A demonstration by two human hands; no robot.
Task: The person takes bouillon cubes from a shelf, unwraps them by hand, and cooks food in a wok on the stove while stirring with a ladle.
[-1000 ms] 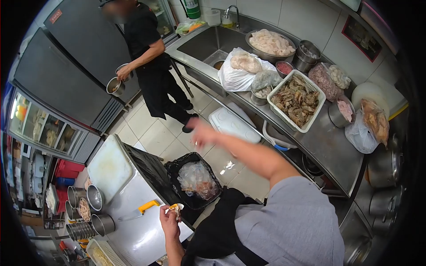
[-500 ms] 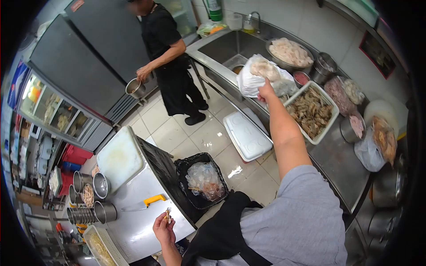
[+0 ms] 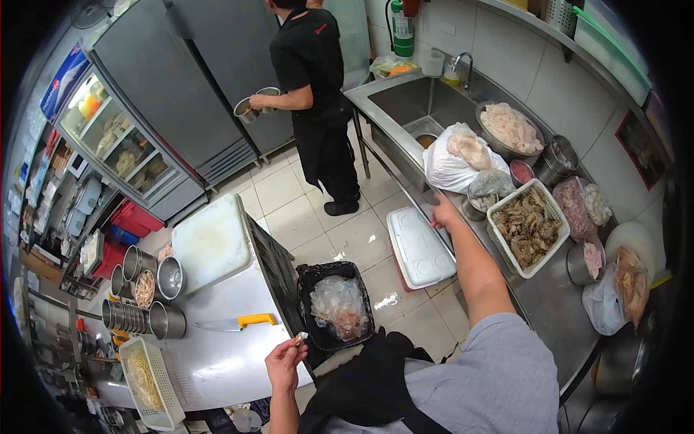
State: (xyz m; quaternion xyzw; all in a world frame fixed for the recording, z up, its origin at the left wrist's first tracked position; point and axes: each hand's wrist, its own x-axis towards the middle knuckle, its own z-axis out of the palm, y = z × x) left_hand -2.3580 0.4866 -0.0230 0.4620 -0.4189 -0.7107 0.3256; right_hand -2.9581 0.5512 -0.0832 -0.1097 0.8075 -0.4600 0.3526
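Observation:
Over the edge of the steel work table, my left hand (image 3: pixel 283 362) pinches a small piece of food (image 3: pixel 301 338), brownish yellow with a pale tip; I cannot make out its kind. A yellow-handled knife (image 3: pixel 254 319) lies on the table near it. My right hand (image 3: pixel 444 213) reaches to the front edge of the sink counter, index finger stretched out, holding nothing that I can see. Just beyond it are a white plastic bag (image 3: pixel 448 165) with a pale lump of raw meat (image 3: pixel 468 150) on top and a metal pot (image 3: pixel 475 208). A white basket of shrimp (image 3: pixel 526 228) stands to its right.
A co-worker in black (image 3: pixel 311 72) stands by the grey fridges (image 3: pixel 173 79) with metal pots (image 3: pixel 246 110) in hand. On the floor are a white-lidded cooler (image 3: pixel 421 246) and a black-lined bin (image 3: pixel 307 289). A cutting board (image 3: pixel 210 239) and several metal pots (image 3: pixel 168 320) occupy the table.
My right hand has drawn back from the white bag to the counter's edge. The left still pinches the small piece. The co-worker has turned toward the fridges. My view has shifted.

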